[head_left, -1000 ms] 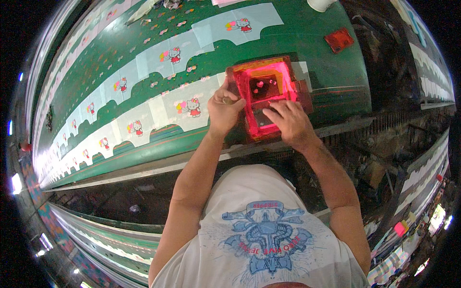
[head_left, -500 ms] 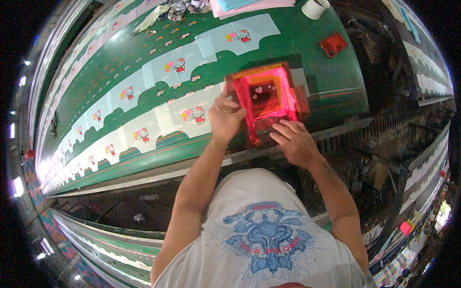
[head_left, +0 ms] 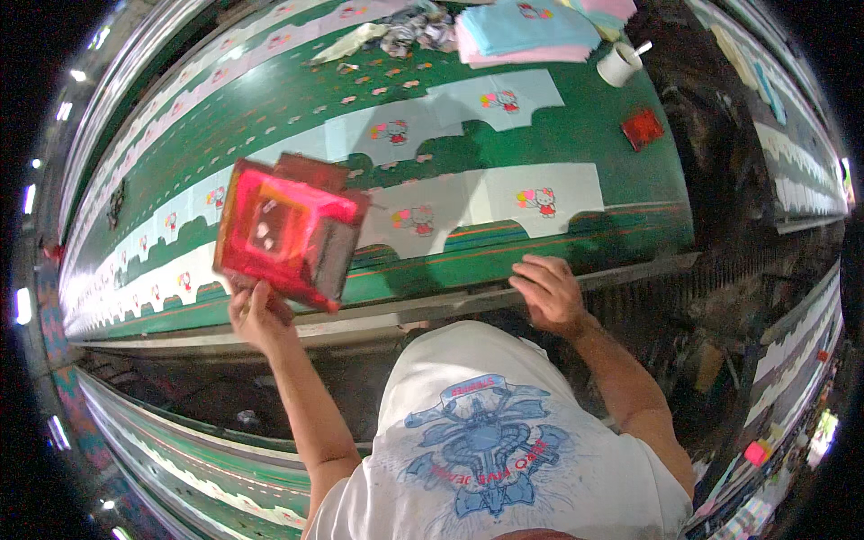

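Note:
My left hand (head_left: 260, 317) grips the lower corner of a square screen-printing frame (head_left: 300, 236), stained bright pink and red with ink. The frame is tilted and raised above the green table (head_left: 634, 193), and it hides part of the row of cloth pieces behind it. Empty and with loosely stretched fingers, my right hand (head_left: 549, 292) hovers by the table's near edge. Beyond it lies a white cut cloth piece (head_left: 576, 184), printed with a cartoon cat and balloons. Another printed white piece (head_left: 450, 202) is to its left, partly in shadow.
Pale blue printed pieces (head_left: 531, 87) form a farther row. At the back are a stack of blue and pink cloth (head_left: 522, 36), crumpled rags (head_left: 418, 31) and a white cup (head_left: 619, 66) with a stick in it. A red-stained block (head_left: 643, 130) sits at the table's right end.
My left hand has lifted the frame off the cloth and carried it left. My right hand has come off the frame. A printed cloth piece now shows where the frame lay.

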`<state>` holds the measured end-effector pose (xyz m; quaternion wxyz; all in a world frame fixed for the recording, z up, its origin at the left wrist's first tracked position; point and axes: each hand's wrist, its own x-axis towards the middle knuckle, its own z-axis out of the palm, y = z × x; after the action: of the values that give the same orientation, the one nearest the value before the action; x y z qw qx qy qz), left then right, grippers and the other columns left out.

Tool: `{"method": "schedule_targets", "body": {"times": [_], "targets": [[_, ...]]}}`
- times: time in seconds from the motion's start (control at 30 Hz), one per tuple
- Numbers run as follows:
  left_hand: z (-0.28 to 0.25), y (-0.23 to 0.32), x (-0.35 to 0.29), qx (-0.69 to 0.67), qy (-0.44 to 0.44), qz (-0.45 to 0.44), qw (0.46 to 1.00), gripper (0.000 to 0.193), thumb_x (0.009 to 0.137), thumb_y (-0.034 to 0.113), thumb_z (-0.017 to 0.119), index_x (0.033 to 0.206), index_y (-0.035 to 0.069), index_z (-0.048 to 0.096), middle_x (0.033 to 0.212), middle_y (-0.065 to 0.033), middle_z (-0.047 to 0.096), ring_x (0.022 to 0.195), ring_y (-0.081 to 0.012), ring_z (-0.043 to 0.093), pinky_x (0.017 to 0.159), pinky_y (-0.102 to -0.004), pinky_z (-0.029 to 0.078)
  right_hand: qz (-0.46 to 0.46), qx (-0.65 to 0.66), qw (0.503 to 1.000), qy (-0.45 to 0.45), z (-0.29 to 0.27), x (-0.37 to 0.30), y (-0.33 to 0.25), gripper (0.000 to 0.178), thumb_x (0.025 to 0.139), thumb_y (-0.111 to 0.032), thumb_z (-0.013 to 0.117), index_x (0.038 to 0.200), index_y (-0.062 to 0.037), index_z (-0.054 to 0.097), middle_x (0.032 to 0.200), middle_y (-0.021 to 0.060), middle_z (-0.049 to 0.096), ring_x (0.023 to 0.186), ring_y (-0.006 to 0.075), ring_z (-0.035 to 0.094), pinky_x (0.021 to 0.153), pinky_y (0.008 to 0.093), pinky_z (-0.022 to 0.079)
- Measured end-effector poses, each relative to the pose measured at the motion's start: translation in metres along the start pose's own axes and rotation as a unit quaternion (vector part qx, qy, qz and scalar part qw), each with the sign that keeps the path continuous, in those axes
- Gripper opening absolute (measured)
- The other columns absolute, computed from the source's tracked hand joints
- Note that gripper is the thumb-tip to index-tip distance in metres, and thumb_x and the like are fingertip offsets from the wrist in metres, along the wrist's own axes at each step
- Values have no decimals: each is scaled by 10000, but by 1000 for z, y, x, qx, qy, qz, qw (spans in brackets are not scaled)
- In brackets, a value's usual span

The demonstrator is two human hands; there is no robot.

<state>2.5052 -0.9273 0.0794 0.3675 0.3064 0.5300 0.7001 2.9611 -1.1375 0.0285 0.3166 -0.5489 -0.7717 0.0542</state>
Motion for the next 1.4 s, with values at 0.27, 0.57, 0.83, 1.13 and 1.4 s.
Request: {"method": "schedule_targets", "body": {"times": [0.27,0.57,0.83,1.13,1.4], "targets": [[-226,47,36,-30,118,123,985,279,867,-143,817,941,87,677,1508,-195,709,753,-160,745,567,-251,607,-175,56,982,-43,76,107,-74,295,853,-41,752,1141,-68,812,1328,94,751,1315,327,676,1087,488,544],[-381,94,18,-25,302,273,913,344,761,-171,868,933,63,684,1500,-289,680,1225,-276,751,947,-393,666,-317,105,938,-96,201,175,-157,224,915,4,760,1124,-64,801,1302,139,769,1246,396,718,1068,536,555],[-461,109,-54,-62,439,271,854,286,713,-90,923,847,67,723,1670,-455,421,1611,-401,463,1245,-464,448,-486,170,838,-179,260,289,-270,362,832,111,753,1174,-6,758,1282,182,756,1248,449,701,1104,574,537],[-475,135,-105,-59,543,272,792,290,724,-113,907,869,41,709,1690,-415,433,1487,-314,601,1137,-398,531,-609,247,710,-253,354,340,-376,373,873,132,713,1227,20,751,1339,206,731,1290,463,671,1115,571,532],[-468,137,-114,0,619,243,747,294,739,-58,918,880,39,679,1689,-429,429,1510,-340,574,1197,-385,476,-663,314,596,-325,442,365,-480,281,985,54,703,1258,4,744,1386,203,720,1322,462,660,1128,577,523]]}}
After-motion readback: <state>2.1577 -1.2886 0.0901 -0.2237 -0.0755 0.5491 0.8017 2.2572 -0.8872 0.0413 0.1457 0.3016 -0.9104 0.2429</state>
